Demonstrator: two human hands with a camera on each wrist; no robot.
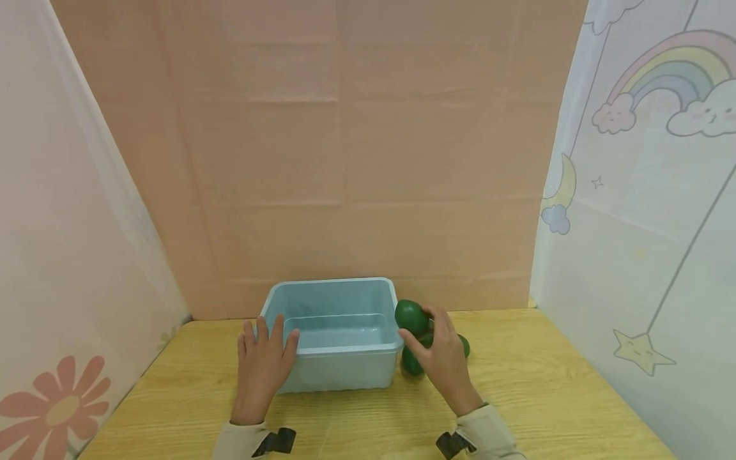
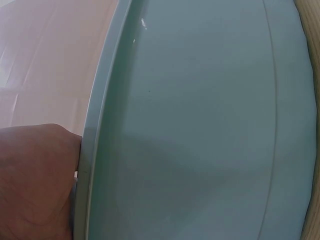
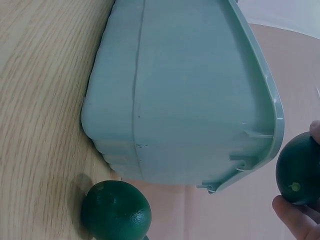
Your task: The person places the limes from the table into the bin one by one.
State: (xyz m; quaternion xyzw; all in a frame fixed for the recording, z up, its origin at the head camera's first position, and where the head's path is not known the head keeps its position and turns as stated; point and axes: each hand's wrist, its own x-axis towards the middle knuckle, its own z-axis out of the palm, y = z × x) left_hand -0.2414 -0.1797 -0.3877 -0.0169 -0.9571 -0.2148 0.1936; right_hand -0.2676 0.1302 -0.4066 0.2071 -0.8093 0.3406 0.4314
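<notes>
A pale blue plastic bin (image 1: 339, 372) stands on the table with its inside facing up. My left hand (image 1: 261, 367) rests at its front left corner, fingers spread and fairly straight over the rim. In the left wrist view, that hand (image 2: 37, 182) is right against the bin's rim (image 2: 95, 120). Beside the bin's right rim, my right hand (image 1: 443, 358) pinches a smooth dark green lime (image 1: 411, 317) between thumb and fingers, raised to rim height. The right wrist view shows the small pale stem end on this held lime (image 3: 300, 170).
Under my right hand, more limes (image 1: 412, 363) lie on the table against the bin's right side, partly hidden by the hand; one (image 3: 116, 210) shows close to the bin's corner. The wood-grain table (image 1: 552, 396) ends at a brown backdrop (image 1: 368, 160), with printed cloth walls on both sides.
</notes>
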